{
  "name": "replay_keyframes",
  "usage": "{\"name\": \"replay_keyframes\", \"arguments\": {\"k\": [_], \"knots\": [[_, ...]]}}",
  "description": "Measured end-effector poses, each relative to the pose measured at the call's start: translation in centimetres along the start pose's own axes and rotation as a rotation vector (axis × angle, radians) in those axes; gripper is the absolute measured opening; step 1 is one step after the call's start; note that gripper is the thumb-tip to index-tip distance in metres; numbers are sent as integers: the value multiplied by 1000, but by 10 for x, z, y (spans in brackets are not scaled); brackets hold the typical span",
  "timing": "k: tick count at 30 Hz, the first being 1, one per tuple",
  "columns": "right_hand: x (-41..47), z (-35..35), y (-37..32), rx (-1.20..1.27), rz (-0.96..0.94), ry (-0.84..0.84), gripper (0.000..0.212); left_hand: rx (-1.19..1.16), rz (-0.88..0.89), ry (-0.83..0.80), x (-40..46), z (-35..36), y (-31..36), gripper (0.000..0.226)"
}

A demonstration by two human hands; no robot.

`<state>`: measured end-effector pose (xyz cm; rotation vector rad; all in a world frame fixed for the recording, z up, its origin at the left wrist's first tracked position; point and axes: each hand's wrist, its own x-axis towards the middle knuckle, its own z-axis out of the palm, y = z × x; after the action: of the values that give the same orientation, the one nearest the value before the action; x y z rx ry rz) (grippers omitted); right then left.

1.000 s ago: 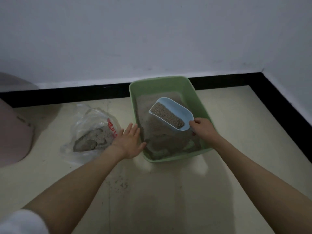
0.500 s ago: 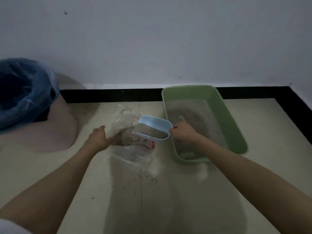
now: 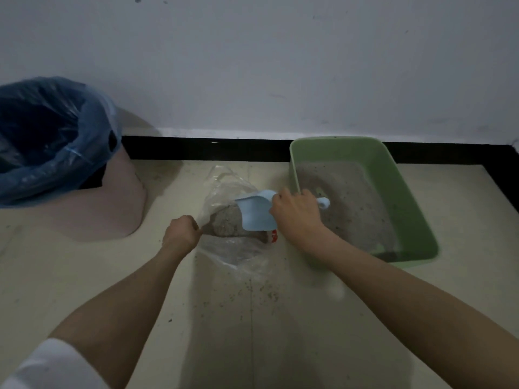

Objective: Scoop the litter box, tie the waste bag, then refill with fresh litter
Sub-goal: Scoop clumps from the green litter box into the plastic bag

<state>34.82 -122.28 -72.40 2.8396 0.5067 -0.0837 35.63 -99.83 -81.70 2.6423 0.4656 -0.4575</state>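
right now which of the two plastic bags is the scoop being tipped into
The clear plastic bag on the floor beside the green litter box, its mouth gripped by the left hand. The blue bag lines the pink bin, untouched.

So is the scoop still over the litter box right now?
No. The right hand holds the blue scoop tipped over the clear plastic bag, left of the green litter box; the left hand grips the bag's edge.

Red print on clear bag (image 3: 233,248), illegible.
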Motion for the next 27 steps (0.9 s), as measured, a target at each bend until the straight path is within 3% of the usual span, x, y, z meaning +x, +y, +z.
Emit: {"name": "replay_keyframes", "arguments": {"k": [6, 11, 13, 16, 19, 21, 27], "knots": [[-19, 11, 53, 493, 299, 10, 30, 108, -6, 72, -1, -2, 6, 18], [-45, 39, 122, 762, 653, -11, 41, 86, 191, 241, -5, -3, 44, 23], [-59, 52, 146, 846, 830, -27, 40, 16, 269, 195, -5, 3, 67, 24], [-82, 72, 175, 867, 1022, -141, 42, 9, 441, -50, -16, 26, 104, 30], [-103, 76, 192, 813, 1070, -287, 22, 208, 630, -205, -41, 64, 134, 41], [-110, 79, 201, 789, 1077, -359, 13, 320, 708, -167, -56, 83, 152, 49], [-110, 97, 209, 860, 1064, -460, 13, 287, 614, -102, -61, 100, 197, 63]]}}
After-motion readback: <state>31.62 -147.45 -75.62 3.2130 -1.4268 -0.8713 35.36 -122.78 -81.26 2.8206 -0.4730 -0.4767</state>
